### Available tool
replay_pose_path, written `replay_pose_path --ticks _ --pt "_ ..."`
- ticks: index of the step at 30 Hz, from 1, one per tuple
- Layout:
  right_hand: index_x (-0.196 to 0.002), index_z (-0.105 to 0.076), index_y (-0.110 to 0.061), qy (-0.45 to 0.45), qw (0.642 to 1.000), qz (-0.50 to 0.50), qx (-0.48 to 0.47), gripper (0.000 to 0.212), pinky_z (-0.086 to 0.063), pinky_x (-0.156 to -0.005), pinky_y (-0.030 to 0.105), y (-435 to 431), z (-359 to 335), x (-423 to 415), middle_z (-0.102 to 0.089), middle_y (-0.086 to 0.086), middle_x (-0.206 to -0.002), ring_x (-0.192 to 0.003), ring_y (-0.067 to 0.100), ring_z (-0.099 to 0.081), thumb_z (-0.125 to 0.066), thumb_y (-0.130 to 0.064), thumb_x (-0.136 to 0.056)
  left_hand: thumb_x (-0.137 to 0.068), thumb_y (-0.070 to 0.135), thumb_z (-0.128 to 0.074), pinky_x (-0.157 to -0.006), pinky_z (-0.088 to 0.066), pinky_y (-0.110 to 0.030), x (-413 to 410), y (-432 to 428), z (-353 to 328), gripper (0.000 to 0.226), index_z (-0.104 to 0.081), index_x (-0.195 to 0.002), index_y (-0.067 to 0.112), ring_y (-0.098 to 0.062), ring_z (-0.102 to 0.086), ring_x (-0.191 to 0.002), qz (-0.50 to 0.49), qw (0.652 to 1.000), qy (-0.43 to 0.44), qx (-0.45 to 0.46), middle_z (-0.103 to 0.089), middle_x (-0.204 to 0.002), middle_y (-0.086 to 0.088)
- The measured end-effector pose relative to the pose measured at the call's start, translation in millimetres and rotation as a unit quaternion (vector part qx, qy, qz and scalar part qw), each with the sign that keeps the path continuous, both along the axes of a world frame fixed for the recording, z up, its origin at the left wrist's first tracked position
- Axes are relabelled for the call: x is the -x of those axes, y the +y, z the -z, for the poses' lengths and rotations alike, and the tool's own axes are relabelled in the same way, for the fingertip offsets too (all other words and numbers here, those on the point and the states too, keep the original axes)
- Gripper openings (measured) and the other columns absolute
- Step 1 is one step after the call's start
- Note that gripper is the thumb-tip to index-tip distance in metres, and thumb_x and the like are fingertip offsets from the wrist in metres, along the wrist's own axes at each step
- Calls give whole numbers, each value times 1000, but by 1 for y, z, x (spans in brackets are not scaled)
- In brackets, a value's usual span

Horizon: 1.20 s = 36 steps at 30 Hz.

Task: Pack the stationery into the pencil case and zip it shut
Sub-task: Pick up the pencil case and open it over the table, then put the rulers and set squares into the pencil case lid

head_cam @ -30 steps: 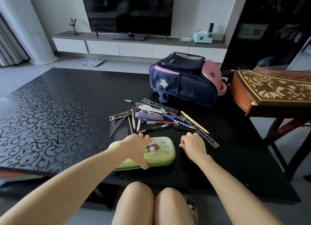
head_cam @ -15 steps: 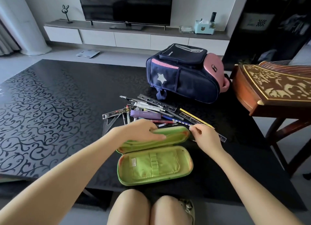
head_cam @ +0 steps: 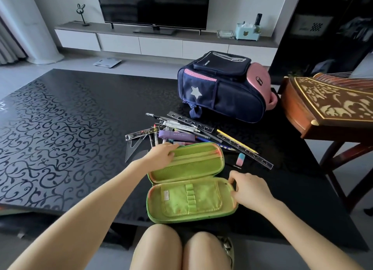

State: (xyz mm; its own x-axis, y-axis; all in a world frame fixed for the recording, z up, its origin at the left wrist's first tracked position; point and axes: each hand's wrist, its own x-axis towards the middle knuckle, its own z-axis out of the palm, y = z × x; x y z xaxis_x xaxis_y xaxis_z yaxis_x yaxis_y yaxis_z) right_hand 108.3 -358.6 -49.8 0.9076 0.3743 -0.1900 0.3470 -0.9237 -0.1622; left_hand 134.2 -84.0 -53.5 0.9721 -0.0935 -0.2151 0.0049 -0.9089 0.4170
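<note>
The green pencil case (head_cam: 189, 189) lies fully open and flat near the table's front edge, both halves empty. My left hand (head_cam: 162, 154) rests on the far half's left rim, fingers on the lining. My right hand (head_cam: 249, 190) pinches the right rim of the near half. Behind the case lies a heap of stationery: a purple box (head_cam: 176, 136), several pens and pencils, a yellow pencil (head_cam: 236, 141), clear stencil rulers (head_cam: 245, 151), a set square (head_cam: 134, 148), and a pink-and-blue eraser (head_cam: 240, 159) to the right.
A navy and pink backpack (head_cam: 224, 87) lies behind the stationery on the black patterned table (head_cam: 60, 132). A carved wooden zither (head_cam: 331, 106) on a stand is at the right. My knees sit under the table's front edge.
The case went from shut to fully open and flat. My left hand pushed the lid back; my right hand moved from the stationery side down to the near half's right rim.
</note>
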Motion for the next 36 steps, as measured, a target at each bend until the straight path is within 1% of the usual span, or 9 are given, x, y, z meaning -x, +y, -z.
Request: replay_pose_path --ticks 3,5,8,11,18,24,30,33,36 --pt "-93 -62 -25 -27 999 -4 19 12 -34 -53 25 6 -9 -14 -62 -8 -79 -68 14 -56 -51 -30 -90 -89 -4 -41 -96 -37 -30 -4 14 1 43 -56 -125 13 -27 -48 -119 -52 993 -86 64 -51 -132 -11" --pt "-95 -65 -24 -53 999 -1 -9 16 -36 -52 22 15 -13 -25 -65 -9 -82 -70 13 -58 -51 -30 -92 -84 -7 -43 -87 -42 -31 -3 32 0 41 -65 -113 13 -29 -54 -108 -140 975 -158 67 -58 -122 -12" --pt "-102 -66 -21 -86 994 -5 -71 20 -46 -65 26 36 -20 -41 -69 -7 -93 -81 13 -60 -51 -28 -93 -83 -3 -48 -84 -42 -30 1 59 0 31 -70 -102 11 -30 -59 -99 -202 962 -178 44 -62 -111 -11" --pt "-115 -63 -17 -119 986 -20 -115 27 -47 -82 34 69 -22 -64 -66 -1 -110 -103 20 -57 -52 -27 -93 -85 3 -52 -80 -42 -29 1 76 3 23 -71 -95 12 -31 -60 -93 -208 962 -174 29 -63 -103 -12" --pt "-123 -53 -13 -127 987 -90 -36 34 -42 -87 37 161 -5 -131 -58 7 -125 -111 29 -48 -52 -26 -92 -81 9 -61 -70 -45 -29 7 60 -5 12 -72 -84 14 -22 -57 -78 -143 965 -211 56 -61 -81 -3" --pt "-106 -60 -13 -175 967 -163 91 25 -37 -89 37 182 10 -144 -61 7 -113 -106 28 -49 -57 -30 -88 -81 20 -62 -70 -38 -24 26 49 11 22 -66 -102 23 -14 -47 -81 -108 978 -176 41 -52 -90 2" --pt "-82 -67 -18 -338 924 -169 -62 23 -41 -68 34 148 -15 -101 -65 0 -73 -71 25 -57 -77 -30 -65 -80 13 -62 -73 -44 -24 31 55 14 29 -65 -106 25 -16 -58 -83 -123 977 -145 94 -65 -91 2" --pt "-82 -69 -25 -253 939 -229 32 20 -33 -74 34 112 -22 -69 -65 -5 -75 -76 20 -56 -75 -33 -65 -84 17 -59 -68 -42 -23 33 54 15 24 -63 -107 22 -15 -56 -74 -149 975 -130 103 -63 -82 5" --pt "-101 -65 -28 -98 952 -243 157 24 -25 -89 36 95 -25 -55 -62 -5 -99 -99 21 -47 -61 -39 -80 -86 19 -57 -66 -38 -22 33 50 14 25 -61 -111 17 -15 -53 -73 -159 974 -124 100 -62 -83 2"
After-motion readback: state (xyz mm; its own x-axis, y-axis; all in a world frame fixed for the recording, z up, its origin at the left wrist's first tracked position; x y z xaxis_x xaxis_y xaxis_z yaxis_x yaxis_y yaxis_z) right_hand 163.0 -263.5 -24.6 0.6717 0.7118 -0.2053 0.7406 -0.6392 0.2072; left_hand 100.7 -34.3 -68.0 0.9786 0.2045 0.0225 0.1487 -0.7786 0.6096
